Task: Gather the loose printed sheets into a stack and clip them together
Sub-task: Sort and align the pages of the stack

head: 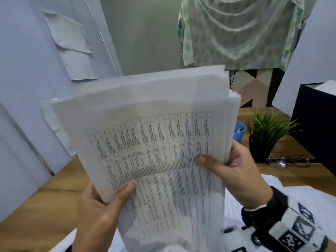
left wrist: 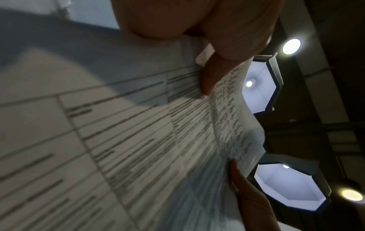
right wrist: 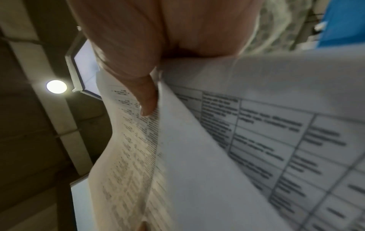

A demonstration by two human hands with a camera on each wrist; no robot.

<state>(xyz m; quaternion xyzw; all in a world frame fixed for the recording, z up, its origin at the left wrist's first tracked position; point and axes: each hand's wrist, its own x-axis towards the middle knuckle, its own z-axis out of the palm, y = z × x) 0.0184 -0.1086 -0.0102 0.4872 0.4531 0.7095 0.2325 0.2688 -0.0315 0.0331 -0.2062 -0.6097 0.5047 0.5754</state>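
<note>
A stack of printed sheets (head: 154, 135) with tables of text is held upright above the wooden desk (head: 45, 202). My left hand (head: 101, 206) grips its lower left edge, thumb on the front page. My right hand (head: 234, 170) grips the right edge, thumb pressed on the print. The sheets' top edges are uneven and fanned. In the left wrist view the sheets (left wrist: 118, 140) fill the frame under my thumb (left wrist: 209, 78). In the right wrist view the pages (right wrist: 217, 156) splay apart beside a finger (right wrist: 146, 96). No clip is visible.
More loose printed sheets (head: 294, 199) lie on the desk below my right wrist. A small potted plant (head: 267, 135), a blue cup (head: 239, 131) and a pair of glasses (head: 289, 161) stand at the right. A dark box (head: 316, 124) sits at the far right.
</note>
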